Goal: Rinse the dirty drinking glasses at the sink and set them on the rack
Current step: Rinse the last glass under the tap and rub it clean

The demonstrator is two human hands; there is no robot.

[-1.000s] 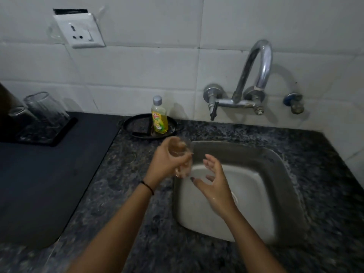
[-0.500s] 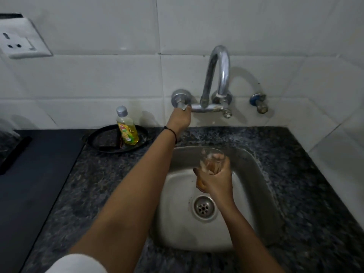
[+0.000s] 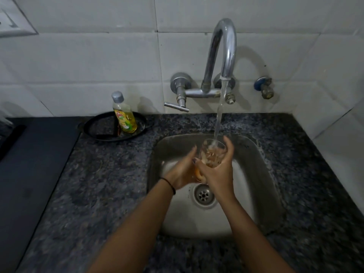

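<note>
A clear drinking glass (image 3: 212, 154) is held upright over the steel sink (image 3: 254, 170), right under the tap's spout. Water runs from the curved chrome tap (image 3: 224, 54) into the glass's mouth. My right hand (image 3: 218, 170) is wrapped around the glass from the right. My left hand (image 3: 183, 172) is cupped against the glass's left side and base. The glass's lower part is hidden behind my fingers. The rack is out of view except for a dark edge at the far left.
A yellow dish-soap bottle (image 3: 124, 115) stands in a black round tray (image 3: 94, 129) left of the sink. The tap lever (image 3: 176, 107) points left. A drain (image 3: 203, 195) lies below my hands. A dark mat (image 3: 29, 164) covers the speckled granite counter (image 3: 110, 184) at left.
My left hand has left the tap lever and come down to the glass. Water now runs from the spout into the glass, which my right hand has moved under the stream.
</note>
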